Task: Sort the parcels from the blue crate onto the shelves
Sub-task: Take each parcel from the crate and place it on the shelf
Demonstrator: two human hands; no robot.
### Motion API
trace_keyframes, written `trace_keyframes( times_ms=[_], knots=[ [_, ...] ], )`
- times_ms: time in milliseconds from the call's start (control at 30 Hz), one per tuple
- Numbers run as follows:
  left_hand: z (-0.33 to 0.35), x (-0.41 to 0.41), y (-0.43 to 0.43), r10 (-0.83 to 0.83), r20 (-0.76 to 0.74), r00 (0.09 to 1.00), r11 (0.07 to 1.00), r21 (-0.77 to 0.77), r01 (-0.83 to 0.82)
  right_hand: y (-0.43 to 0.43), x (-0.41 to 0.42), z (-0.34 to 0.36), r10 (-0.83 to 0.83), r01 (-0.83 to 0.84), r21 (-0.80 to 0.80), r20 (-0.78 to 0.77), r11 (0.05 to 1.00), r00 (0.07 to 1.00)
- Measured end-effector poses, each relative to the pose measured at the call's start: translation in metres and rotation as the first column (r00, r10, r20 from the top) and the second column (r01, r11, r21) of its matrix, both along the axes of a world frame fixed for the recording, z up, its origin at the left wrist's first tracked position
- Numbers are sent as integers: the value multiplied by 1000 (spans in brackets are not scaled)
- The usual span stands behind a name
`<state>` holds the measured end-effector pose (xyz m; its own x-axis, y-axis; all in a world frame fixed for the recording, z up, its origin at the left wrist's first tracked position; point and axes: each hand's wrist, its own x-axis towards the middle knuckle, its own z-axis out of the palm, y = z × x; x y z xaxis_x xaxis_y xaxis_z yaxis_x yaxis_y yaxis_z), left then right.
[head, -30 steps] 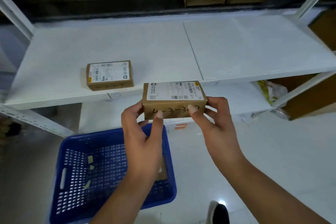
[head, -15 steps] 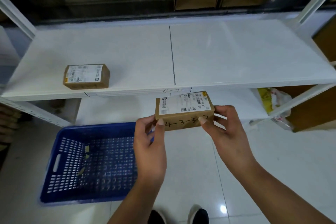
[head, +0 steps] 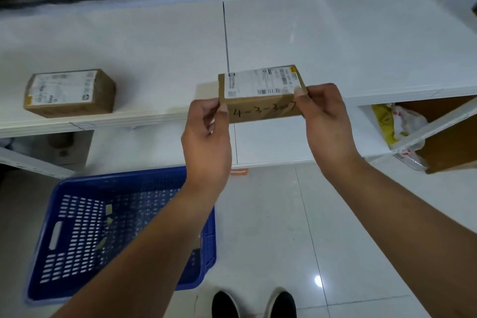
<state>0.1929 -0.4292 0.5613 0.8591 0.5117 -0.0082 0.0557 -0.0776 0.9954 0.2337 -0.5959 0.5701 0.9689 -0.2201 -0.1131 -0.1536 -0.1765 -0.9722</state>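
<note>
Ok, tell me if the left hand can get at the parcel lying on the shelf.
Probably yes: nothing stands between the left hand and the shelved parcel, but it now pinches the held parcel, which the right hand would have to carry alone.

The head view looks steeply down from standing height, close over the white shelf [head: 129, 41] and tiled floor [head: 284, 227].

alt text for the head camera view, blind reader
The left hand and right hand hold a brown parcel at the front edge of a white shelf. A second parcel lies farther left on it; a blue crate stands below.
</note>
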Motion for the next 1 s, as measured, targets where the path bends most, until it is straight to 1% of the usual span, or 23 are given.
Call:
trace_keyframes(
  times_ms=[167,267,500,700,1000],
  knots=[
    [-20,36,0,29,14,999,1000,-4,-29,-1,33,-23,40,-41,-56,-15,998,999],
    [-26,49,2,49,9,999,999,-20,-49,2,47,-36,64,-67,-64,-35,996,997],
    [-42,65,9,50,-2,999,998,-31,-50,9,66,-48,72,-72,1,-44,997,996],
    [-48,66,13,51,3,999,996,-67,-51,8,71,-56,103,-102,66,-6,993,995],
    [-50,65,17,60,-26,998,996,-59,-62,9,68,-60,132,-133,75,27,988,991]
  ],
)
